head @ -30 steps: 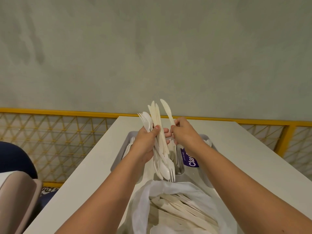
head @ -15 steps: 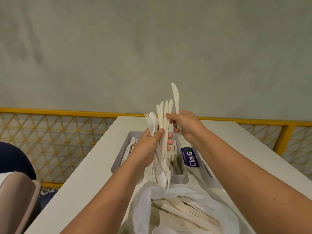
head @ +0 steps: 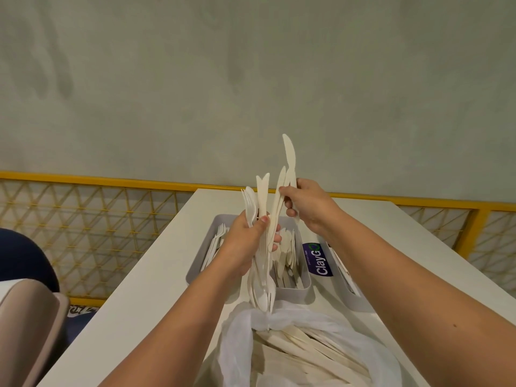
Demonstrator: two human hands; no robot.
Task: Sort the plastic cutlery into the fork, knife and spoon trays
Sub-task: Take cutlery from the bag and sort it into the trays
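Cutlery (head: 263, 191) is standing bunched in my left hand (head: 244, 243), my fingers curling tight round it above the grey trays (head: 297, 294). My right hand (head: 308, 203) is pinching one knife (head: 290, 160) upright, blade up, just beside the bunch.

White table (head: 156, 289) with grey trays (head: 293, 295), plastic bag (head: 237, 347), purple label (head: 318, 258)

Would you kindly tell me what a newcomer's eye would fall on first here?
At centre, the left hand grips a bundle of white cutlery while the right hand pinches a knife standing above it. Nearest the camera, a white bag holds more cutlery, grey trays behind it.
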